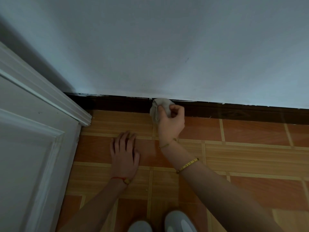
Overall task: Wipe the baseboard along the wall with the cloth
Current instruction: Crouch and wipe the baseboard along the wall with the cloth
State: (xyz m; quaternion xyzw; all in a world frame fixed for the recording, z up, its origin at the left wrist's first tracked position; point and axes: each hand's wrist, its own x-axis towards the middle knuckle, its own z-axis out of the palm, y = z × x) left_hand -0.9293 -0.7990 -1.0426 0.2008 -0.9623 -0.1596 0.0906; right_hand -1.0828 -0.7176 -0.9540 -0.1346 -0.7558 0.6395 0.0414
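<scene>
A dark brown baseboard (pixel 120 103) runs along the foot of the pale wall (pixel 167 47), from the door frame on the left to the right edge. My right hand (pixel 171 119) grips a crumpled whitish cloth (pixel 158 108) and holds it against the baseboard's top edge, near the middle. My left hand (pixel 124 152) rests flat on the floor tiles, fingers spread, below and left of the cloth.
A white panelled door (pixel 28 148) and its frame (pixel 75 111) fill the left side, meeting the baseboard in the corner. The floor (pixel 242 161) is orange and tan wood-pattern tile. Two light shoe tips (pixel 167 221) show at the bottom edge.
</scene>
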